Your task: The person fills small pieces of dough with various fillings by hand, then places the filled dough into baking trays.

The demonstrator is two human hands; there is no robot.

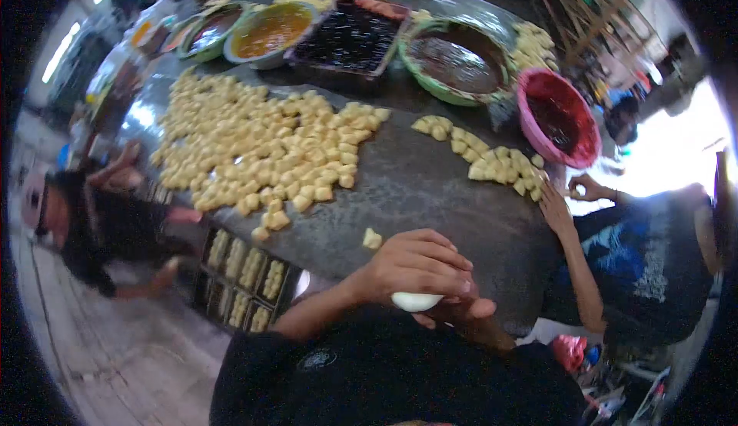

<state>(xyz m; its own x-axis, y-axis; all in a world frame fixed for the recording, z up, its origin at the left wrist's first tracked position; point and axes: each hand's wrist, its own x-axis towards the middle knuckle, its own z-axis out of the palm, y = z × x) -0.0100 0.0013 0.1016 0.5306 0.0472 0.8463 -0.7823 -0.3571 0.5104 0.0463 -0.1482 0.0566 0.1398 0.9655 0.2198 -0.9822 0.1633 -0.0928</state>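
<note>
My left hand (423, 266) curves over a smooth, pale piece of dough (416, 301), its fingers bent together across the top. Below it, my right hand (470, 312) cups the dough from underneath, with much of its palm and fingers hidden by the left. Both hands are close to my body, just above the near edge of the dark table (415, 195). A small loose dough piece (372, 238) lies on the tabletop behind my left hand.
Many dough pieces (261, 141) spread over the left. Bowls of dark filling (461, 57) and orange liquid (273, 32) stand behind. A pink bowl (559, 118) is at right. A co-worker's hand (555, 207) touches dough there. Filled baking tins (244, 268) lie left.
</note>
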